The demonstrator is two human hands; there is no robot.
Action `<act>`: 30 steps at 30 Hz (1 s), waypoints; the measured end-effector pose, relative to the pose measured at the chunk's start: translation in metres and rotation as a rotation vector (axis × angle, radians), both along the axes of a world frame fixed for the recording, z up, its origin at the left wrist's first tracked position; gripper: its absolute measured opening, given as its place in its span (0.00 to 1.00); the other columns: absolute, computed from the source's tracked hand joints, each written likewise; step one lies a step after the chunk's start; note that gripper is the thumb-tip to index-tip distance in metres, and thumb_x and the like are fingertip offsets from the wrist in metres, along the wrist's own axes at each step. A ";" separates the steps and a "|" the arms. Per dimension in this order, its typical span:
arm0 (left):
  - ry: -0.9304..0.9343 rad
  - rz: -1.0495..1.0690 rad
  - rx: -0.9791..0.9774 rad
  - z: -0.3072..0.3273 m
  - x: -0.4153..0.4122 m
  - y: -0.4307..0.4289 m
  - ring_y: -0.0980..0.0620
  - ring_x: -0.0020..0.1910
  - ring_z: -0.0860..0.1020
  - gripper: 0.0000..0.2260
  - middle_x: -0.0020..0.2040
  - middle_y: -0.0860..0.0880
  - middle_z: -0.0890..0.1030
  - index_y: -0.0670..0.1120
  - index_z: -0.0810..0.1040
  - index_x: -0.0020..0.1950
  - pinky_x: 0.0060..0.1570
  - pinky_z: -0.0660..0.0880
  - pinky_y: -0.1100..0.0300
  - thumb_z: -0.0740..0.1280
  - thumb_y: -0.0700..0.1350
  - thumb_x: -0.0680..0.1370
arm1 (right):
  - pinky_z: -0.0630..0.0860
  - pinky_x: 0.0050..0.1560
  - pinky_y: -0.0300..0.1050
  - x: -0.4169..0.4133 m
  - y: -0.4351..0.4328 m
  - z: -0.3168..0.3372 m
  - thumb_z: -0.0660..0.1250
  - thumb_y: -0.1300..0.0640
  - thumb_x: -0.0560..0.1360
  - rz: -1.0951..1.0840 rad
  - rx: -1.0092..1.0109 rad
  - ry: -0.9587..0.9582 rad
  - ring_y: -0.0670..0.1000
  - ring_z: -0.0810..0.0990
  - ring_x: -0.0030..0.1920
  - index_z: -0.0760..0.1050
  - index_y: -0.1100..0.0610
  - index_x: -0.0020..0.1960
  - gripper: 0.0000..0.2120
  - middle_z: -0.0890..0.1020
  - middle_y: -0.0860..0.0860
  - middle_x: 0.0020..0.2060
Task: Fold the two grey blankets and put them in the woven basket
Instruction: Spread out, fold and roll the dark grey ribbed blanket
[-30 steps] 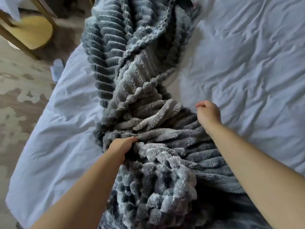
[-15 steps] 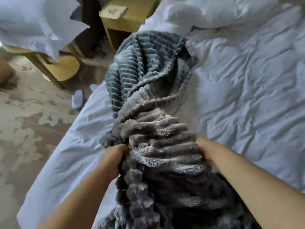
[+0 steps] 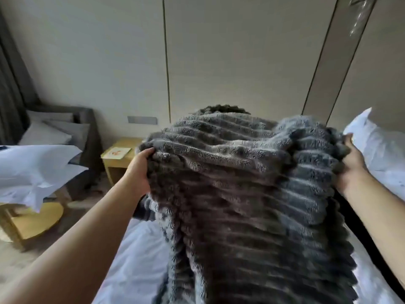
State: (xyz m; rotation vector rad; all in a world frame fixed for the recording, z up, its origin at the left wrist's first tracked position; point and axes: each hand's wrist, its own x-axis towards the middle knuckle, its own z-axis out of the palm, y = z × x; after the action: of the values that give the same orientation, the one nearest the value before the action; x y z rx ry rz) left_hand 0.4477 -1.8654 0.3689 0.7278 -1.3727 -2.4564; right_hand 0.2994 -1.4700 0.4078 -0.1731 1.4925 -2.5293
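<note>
Grey blanket [image 3: 252,194] hangs lifted between our two hands above the bed [image 3: 135,266], its top edge raised in front of the wall [image 3: 219,51] and its lower part falling toward us over the sheet. Our left hand [image 3: 140,170] grips the upper left edge, fingers curled over the plush. Our right hand [image 3: 350,165] grips the upper right edge, with the fingertips sunk into the pile. Both bare forearms reach forward and upward, spread well apart, so the fabric stretches between them and bunches into a hump at the top middle. Its fabric is thick and furry, ribbed in horizontal ridges, dark grey on the left and a bluer grey on the right. We cannot tell whether that is one blanket or two.

A crumpled white pillow [image 3: 381,154] lies just behind the right hand. Beside the bed's left edge stands a yellow nightstand [image 3: 118,167] with a card [image 3: 116,152] on top. Farther left, white bedding [image 3: 37,170] rests over a round yellow stool [image 3: 32,222], and a grey sofa [image 3: 87,132] carries pale cushions [image 3: 48,132] beside a dark curtain [image 3: 11,84].
</note>
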 end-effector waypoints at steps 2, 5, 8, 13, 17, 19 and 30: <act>-0.104 -0.101 -0.045 -0.021 0.003 0.013 0.45 0.37 0.84 0.17 0.39 0.43 0.84 0.43 0.83 0.42 0.44 0.78 0.51 0.63 0.54 0.78 | 0.81 0.36 0.49 0.007 0.011 -0.033 0.60 0.35 0.74 0.076 0.319 -0.053 0.57 0.85 0.40 0.84 0.54 0.47 0.25 0.86 0.55 0.41; -0.285 -0.163 -0.142 -0.048 0.012 0.030 0.46 0.34 0.82 0.12 0.37 0.42 0.83 0.43 0.81 0.44 0.43 0.79 0.52 0.64 0.50 0.78 | 0.78 0.53 0.55 0.027 0.025 -0.087 0.71 0.43 0.69 0.238 0.803 -0.329 0.60 0.83 0.47 0.79 0.59 0.58 0.25 0.84 0.61 0.45; -0.428 -0.204 -0.205 -0.074 0.022 0.045 0.46 0.28 0.80 0.16 0.30 0.42 0.81 0.42 0.81 0.32 0.36 0.79 0.53 0.63 0.43 0.78 | 0.66 0.67 0.52 0.051 0.043 -0.136 0.70 0.54 0.74 0.290 1.173 -0.530 0.60 0.74 0.54 0.71 0.61 0.66 0.23 0.77 0.62 0.53; -0.715 -0.423 -0.334 -0.081 0.040 0.058 0.45 0.29 0.79 0.09 0.29 0.40 0.79 0.38 0.77 0.37 0.38 0.79 0.50 0.63 0.39 0.76 | 0.73 0.62 0.58 0.071 0.066 -0.149 0.64 0.63 0.78 0.283 1.354 -0.546 0.62 0.77 0.55 0.72 0.65 0.64 0.15 0.79 0.65 0.55; -0.237 -0.177 -0.288 -0.040 0.023 0.046 0.44 0.38 0.82 0.05 0.38 0.42 0.84 0.40 0.78 0.52 0.42 0.79 0.50 0.63 0.39 0.79 | 0.77 0.54 0.55 0.038 0.086 -0.071 0.66 0.57 0.77 -0.277 0.638 -0.148 0.59 0.78 0.59 0.72 0.58 0.67 0.19 0.77 0.58 0.61; 0.126 0.005 -0.123 -0.025 0.012 0.032 0.44 0.49 0.81 0.14 0.56 0.41 0.81 0.43 0.72 0.67 0.46 0.80 0.47 0.60 0.39 0.81 | 0.81 0.47 0.50 0.037 0.095 -0.037 0.67 0.54 0.77 -0.500 0.315 0.055 0.53 0.83 0.52 0.77 0.51 0.60 0.12 0.82 0.52 0.57; -0.719 -0.179 -0.308 -0.243 0.096 0.043 0.40 0.38 0.78 0.07 0.41 0.37 0.77 0.37 0.74 0.47 0.32 0.78 0.50 0.65 0.35 0.70 | 0.81 0.45 0.60 0.166 0.083 -0.289 0.61 0.62 0.79 -0.090 0.946 -0.521 0.60 0.81 0.42 0.75 0.58 0.54 0.06 0.81 0.60 0.44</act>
State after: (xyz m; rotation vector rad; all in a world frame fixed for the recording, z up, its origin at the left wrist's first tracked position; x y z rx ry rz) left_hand 0.5436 -1.8224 0.1263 1.5506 -2.0716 -2.0898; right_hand 0.4652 -1.3870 0.1187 0.6384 2.2229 -1.4662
